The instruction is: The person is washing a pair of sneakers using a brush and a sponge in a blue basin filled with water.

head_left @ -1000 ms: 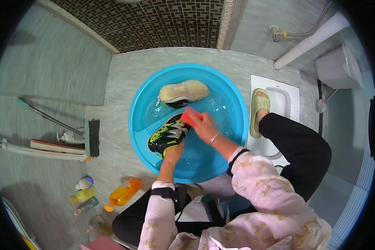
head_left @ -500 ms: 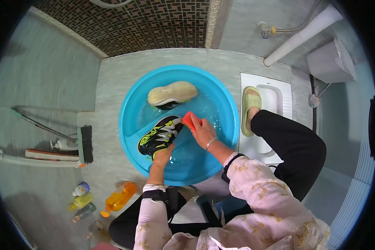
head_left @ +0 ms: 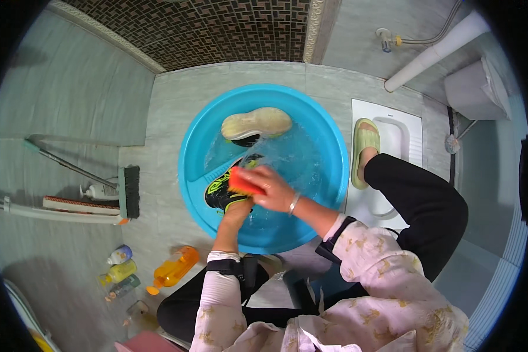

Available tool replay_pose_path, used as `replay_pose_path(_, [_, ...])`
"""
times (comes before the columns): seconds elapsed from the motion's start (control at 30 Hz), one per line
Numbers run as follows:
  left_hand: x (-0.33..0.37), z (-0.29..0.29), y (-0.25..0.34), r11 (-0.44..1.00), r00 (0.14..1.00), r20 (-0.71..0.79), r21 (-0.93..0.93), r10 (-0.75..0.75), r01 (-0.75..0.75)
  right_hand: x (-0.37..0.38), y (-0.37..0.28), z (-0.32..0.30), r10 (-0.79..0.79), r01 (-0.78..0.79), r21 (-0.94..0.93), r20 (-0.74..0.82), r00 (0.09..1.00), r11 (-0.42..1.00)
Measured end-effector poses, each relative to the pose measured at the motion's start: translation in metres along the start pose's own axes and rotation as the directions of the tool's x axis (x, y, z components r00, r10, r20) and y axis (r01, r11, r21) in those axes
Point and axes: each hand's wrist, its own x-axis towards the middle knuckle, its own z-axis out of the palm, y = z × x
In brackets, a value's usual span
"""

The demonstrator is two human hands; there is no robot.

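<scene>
A black sneaker (head_left: pixel 218 190) with yellow-green trim is tilted over the water in a wide blue basin (head_left: pixel 186 167). My left hand (head_left: pixel 239 211) is closed on its near side, the fingers partly hidden by the shoe. In my right hand (head_left: pixel 271 188) is a red scrubbing brush (head_left: pixel 242 183), its orange bristles down against the sneaker's upper. The brush and hand cover much of the shoe's middle. Farther back in the basin, a second sneaker (head_left: pixel 256 122) lies sole up, its pale sole above the water.
On the floor at the left lie an orange bottle (head_left: pixel 176 270) and several smaller bottles (head_left: pixel 118 273). A broom (head_left: pixel 130 192) leans by the left wall. Right of the basin is a white squat toilet (head_left: pixel 415 126), with my slippered foot (head_left: pixel 366 149) on its edge.
The brush in my right hand has swept left and nearer, from the sneaker's far end onto its middle. Water now splashes behind it. The whole view has shifted slightly.
</scene>
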Motion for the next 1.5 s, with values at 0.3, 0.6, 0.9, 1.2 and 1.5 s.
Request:
replay_pose_path(0.3, [0.001,-0.006,0.002,0.991,0.989,0.057,-0.016,-0.134,0.135,-0.028,0.043,-0.059,0.346,-0.128,-0.700,0.180,0.921,0.702])
replay_pose_path(0.6, [0.025,0.013,-0.020,0.975,0.994,0.022,0.194,0.106,-0.108,-0.008,0.042,-0.008,0.042,0.016,-0.475,0.111,0.993,0.880])
replay_pose_path(0.9, [0.003,-0.011,0.019,0.950,0.951,-0.039,0.070,0.307,-0.304,-0.041,0.091,-0.036,0.541,-0.720,-0.491,-0.477,0.693,0.490])
replay_pose_path(1.2, [0.004,-0.034,-0.011,0.867,0.945,0.027,0.390,0.326,-0.310,0.008,0.068,0.000,0.157,-0.170,-0.145,-0.100,0.982,0.975])
replay_pose_path(1.5, [0.018,-0.036,-0.043,0.812,0.870,0.032,0.344,0.492,-0.472,0.049,-0.007,0.049,0.070,-0.001,-0.427,0.146,0.987,0.904])
